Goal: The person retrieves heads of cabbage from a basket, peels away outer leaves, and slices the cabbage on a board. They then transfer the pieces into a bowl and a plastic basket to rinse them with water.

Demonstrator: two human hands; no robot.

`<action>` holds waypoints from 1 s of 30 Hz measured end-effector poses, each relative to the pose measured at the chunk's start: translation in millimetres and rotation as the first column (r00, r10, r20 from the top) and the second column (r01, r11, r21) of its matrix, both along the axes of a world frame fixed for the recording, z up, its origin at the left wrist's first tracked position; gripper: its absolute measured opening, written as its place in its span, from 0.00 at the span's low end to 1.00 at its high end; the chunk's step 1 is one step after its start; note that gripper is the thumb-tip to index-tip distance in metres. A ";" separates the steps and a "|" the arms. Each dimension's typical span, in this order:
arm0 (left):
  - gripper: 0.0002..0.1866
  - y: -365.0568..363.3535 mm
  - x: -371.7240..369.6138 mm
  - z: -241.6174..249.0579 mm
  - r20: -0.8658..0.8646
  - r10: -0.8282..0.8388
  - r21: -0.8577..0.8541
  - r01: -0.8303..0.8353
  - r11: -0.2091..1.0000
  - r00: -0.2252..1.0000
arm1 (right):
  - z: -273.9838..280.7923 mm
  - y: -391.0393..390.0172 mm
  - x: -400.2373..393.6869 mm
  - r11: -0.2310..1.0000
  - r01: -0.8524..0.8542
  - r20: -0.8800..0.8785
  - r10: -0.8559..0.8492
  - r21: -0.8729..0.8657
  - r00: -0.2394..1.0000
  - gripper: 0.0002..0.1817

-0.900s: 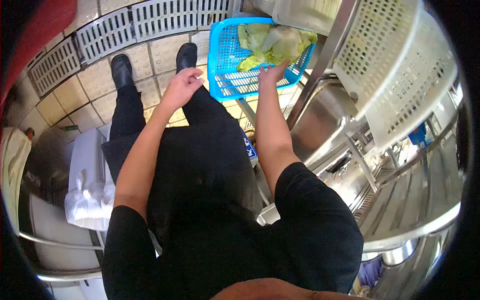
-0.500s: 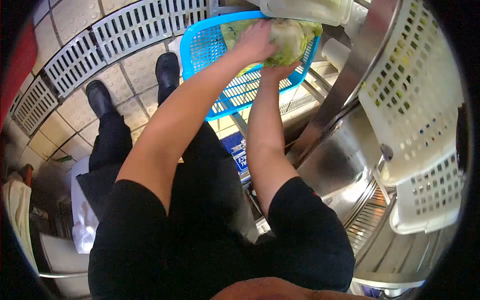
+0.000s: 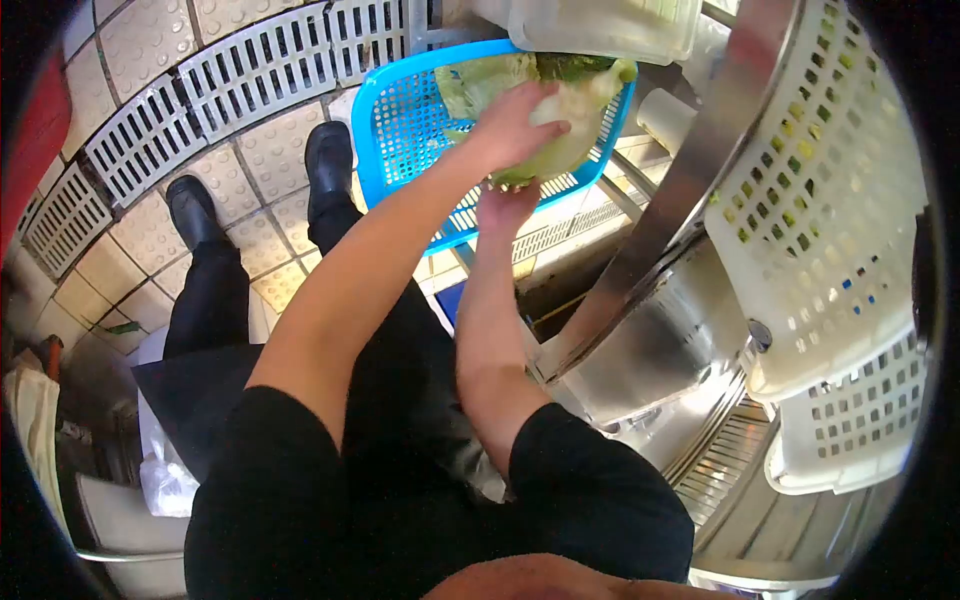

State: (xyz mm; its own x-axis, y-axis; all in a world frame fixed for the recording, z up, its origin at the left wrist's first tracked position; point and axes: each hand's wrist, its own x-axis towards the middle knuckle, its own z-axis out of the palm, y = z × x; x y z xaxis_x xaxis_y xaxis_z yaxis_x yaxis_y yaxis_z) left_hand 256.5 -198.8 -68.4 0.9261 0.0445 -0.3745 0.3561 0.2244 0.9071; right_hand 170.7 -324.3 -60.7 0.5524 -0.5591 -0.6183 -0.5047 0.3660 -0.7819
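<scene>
Pale green lettuce (image 3: 565, 140) with a whitish middle is held over the right part of a blue plastic basket (image 3: 365, 130). My left hand (image 3: 515, 128) lies against its upper left side, with thumb and fingers spread apart. From the near side my right hand (image 3: 508, 205) grips the lower edge of the lettuce; its fingertips are partly hidden by the leaves. Behind the hands, loose lettuce leaves (image 3: 465, 88) rest in the basket.
A translucent plastic tub (image 3: 600, 35) stands beyond the basket. On the right, white perforated baskets (image 3: 830, 330) with green scraps sit by a steel sink (image 3: 650, 345). Floor drain grates (image 3: 290, 60) run across the tiles (image 3: 235, 180) at upper left.
The lettuce has come nearer and tilted, showing more darker leaves behind it. My right hand has moved left and closer to me. My left hand has spread and shifted slightly nearer.
</scene>
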 end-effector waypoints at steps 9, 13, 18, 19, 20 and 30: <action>0.19 49.6 -107.5 84.4 -0.012 0.212 -0.258 -0.208 0.943 0.977 | 12.1 -9.6 -54.6 0.853 0.043 0.191 -0.165 0.521 0.968 0.33; 0.15 116.3 -105.6 109.4 -0.365 -0.041 -0.355 -0.098 0.930 0.930 | 16.3 -7.5 -25.9 0.888 -0.212 0.202 0.139 0.408 0.970 0.35; 0.39 244.1 -87.0 83.0 -0.356 -0.458 -0.547 0.216 0.809 0.814 | 30.0 22.3 -0.8 0.779 -0.523 0.242 0.465 0.346 0.852 0.38; 0.39 264.5 -94.3 74.3 -0.366 -0.443 -0.603 0.154 0.783 0.818 | 46.3 49.5 9.6 0.700 -0.536 0.283 0.456 0.472 0.844 0.40; 0.40 280.1 -111.0 54.0 -0.294 -0.395 -0.708 0.079 0.702 0.871 | 44.5 59.3 10.7 0.672 -0.554 0.213 0.524 0.492 0.825 0.41; 0.65 338.6 -261.7 58.4 -0.427 -0.051 -0.664 -0.275 0.696 0.903 | 52.0 88.0 54.4 0.365 -0.876 0.255 0.857 0.315 0.448 0.17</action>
State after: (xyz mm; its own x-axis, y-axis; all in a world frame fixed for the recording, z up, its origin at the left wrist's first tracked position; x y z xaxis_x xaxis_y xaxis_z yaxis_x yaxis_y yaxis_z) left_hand -5.3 139.8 -9.9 0.6996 -0.2849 -0.6553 0.5605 0.7876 0.2559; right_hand 225.1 -236.4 -8.7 0.6284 0.4945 -0.6004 -0.6849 -0.0141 -0.7285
